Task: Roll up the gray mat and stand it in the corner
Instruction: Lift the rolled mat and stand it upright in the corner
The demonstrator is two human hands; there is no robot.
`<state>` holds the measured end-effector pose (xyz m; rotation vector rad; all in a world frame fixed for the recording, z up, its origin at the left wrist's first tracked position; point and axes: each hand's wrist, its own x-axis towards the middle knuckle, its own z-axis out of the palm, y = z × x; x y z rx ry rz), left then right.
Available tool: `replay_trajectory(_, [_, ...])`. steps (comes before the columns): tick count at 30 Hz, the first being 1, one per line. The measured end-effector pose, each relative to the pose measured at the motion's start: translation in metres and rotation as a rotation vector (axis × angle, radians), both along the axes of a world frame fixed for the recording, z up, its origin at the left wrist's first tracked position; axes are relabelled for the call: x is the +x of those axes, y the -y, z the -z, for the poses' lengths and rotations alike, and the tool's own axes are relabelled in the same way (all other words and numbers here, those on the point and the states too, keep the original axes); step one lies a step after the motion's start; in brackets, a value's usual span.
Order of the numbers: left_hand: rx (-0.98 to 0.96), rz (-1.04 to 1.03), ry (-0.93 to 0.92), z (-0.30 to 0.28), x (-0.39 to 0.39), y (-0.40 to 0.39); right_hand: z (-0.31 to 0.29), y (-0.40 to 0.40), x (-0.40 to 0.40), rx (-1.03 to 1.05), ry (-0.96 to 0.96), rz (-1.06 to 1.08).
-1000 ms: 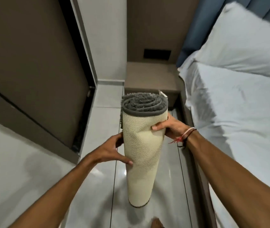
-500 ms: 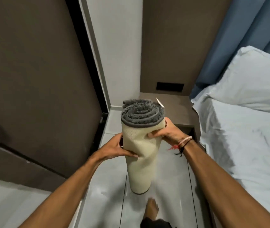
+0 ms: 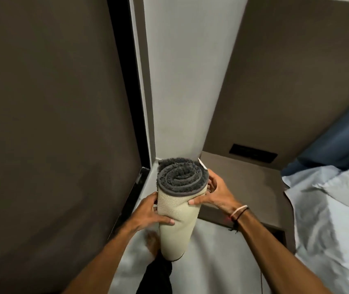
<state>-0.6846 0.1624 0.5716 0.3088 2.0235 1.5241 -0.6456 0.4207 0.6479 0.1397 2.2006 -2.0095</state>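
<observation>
Head view: rolled gray mat (image 3: 180, 211), upright, clasped by left hand (image 3: 148, 213) and right hand (image 3: 214, 194), fingers wrapped to prevent unrolling above floor corner (image 3: 155, 166).

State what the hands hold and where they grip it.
Both hands, left hand and right hand, clasp the rolled gray mat upright by its upper part, on opposite sides.

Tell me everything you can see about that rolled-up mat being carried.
The rolled mat is wound into a tight cylinder, held roughly upright. Its top end shows a spiral of shaggy dark gray pile, while the outside is a cream, woven-looking backing. A small white tag sticks out near the top rim. The left hand wraps its left side with the thumb across the front; the right hand clasps its upper right side. The lower end hangs above the pale floor, short of the wall corner behind it.
</observation>
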Motion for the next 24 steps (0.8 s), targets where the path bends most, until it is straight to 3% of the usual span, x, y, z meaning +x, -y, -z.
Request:
replay_trajectory(4, [0.035, -0.143, 0.060, 0.035, -0.077, -0.007, 0.026, 0.002, -0.081, 0.004, 0.115, 0.057])
replay_trajectory(6, [0.077, -0.187, 0.116, 0.096, -0.176, -0.014, 0.080, -0.012, -0.183, -0.007, 0.117, 0.071])
replay_trajectory(9, [0.026, -0.152, 0.132, 0.096, -0.179, -0.014, 0.075, -0.003, -0.185, 0.108, 0.135, 0.061])
replay_trajectory(11, [0.050, -0.186, 0.188, 0.105, -0.184, -0.015, 0.083, 0.004, -0.192, 0.057, 0.151, 0.101])
replay_trajectory(14, [0.104, -0.193, 0.270, 0.149, -0.247, -0.025, 0.131, -0.005, -0.257, -0.018, 0.174, 0.144])
replay_trajectory(20, [0.027, -0.188, 0.397, 0.270, -0.372, -0.049, 0.261, -0.019, -0.374, -0.039, 0.158, 0.196])
replay_trajectory(24, [-0.016, -0.178, 0.366, 0.337, -0.439, -0.067, 0.337, -0.029, -0.431, -0.060, 0.165, 0.248])
